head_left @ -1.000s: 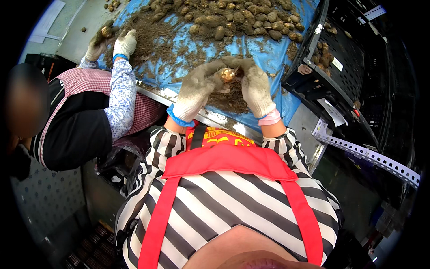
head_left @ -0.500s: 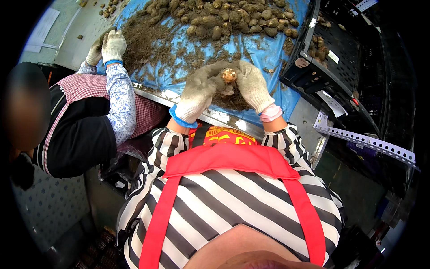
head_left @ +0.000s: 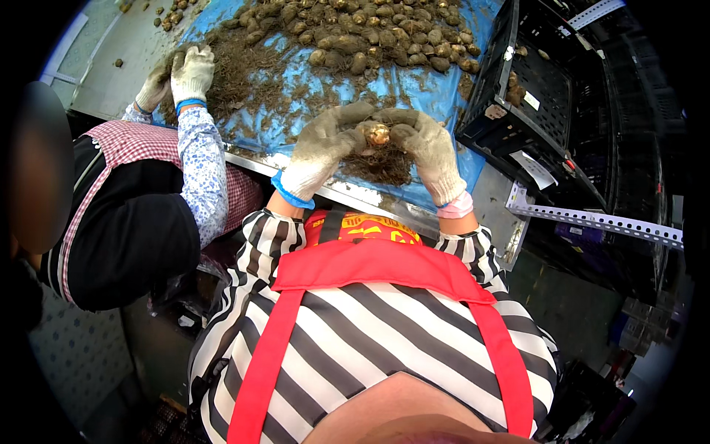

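taro corm pinched between two gloved hands above a blue plastic sheet

the left hand [head_left: 319,148], in a soiled knitted glove with a blue band at the wrist, has its fingers closed on one side of a small taro corm [head_left: 378,134]. the right hand [head_left: 429,152], gloved likewise with a pink band, grips the other side with bent fingers. the corm sits between the fingertips of both, its pale, scraped-looking face turned up toward the wearer.

just below it, a clump of dark root fibres [head_left: 381,169] lies on the blue plastic sheet [head_left: 468,166], near the metal table edge [head_left: 355,194]. beyond the hands is a broad pile of taro corms [head_left: 392,33], brown and hairy, with a spread of loose roots [head_left: 240,85] to its left.

on the right, a black plastic crate [head_left: 484,122] stands tilted, a few corms inside. a white perforated metal strip [head_left: 606,224] juts out below it.

at the left, a co-worker in a checked apron [head_left: 140,137] has both gloved hands [head_left: 194,74] close together over the table; whether they hold anything cannot be told.
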Demonstrator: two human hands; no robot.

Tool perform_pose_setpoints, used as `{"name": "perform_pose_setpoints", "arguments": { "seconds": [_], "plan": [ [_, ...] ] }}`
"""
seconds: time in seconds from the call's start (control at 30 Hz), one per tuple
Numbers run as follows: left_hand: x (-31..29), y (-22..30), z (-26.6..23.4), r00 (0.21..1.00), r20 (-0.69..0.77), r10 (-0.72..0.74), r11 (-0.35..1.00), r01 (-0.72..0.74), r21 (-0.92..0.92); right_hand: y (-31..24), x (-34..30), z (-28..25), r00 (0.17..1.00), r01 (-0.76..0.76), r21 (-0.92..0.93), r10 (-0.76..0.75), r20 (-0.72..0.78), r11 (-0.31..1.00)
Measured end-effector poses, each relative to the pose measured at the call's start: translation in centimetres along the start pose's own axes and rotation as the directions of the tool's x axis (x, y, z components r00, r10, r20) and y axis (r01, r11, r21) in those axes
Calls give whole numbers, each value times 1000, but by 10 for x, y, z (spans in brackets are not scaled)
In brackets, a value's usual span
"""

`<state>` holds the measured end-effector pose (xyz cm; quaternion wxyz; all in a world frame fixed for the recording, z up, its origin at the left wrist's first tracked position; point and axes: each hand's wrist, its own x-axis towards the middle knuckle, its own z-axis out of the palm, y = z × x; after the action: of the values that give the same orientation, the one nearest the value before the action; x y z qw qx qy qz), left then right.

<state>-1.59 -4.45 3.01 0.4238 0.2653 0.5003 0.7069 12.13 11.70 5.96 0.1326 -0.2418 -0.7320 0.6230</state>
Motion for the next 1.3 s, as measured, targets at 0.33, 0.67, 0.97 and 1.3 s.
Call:
{"name": "perform_pose_setpoints", "arguments": {
  "seconds": [0.33,0.67,0.97,1.3],
  "plan": [
    [-10,-5,0,956,-182,230,862,-114,494,16,-5,53,971,73,231,-16,-240,970],
    [-17,0,-16,967,-29,252,707,-163,688,18,-17,70,964,48,-1,-46,-262,999],
    [-28,2,-20,980,44,196,783,-183,595,14,-17,55,982,175,-48,-178,-68,983],
    [-15,8,-10,948,158,276,828,-318,462,2,4,26,955,108,-569,-245,-169,815]
  ]
}}
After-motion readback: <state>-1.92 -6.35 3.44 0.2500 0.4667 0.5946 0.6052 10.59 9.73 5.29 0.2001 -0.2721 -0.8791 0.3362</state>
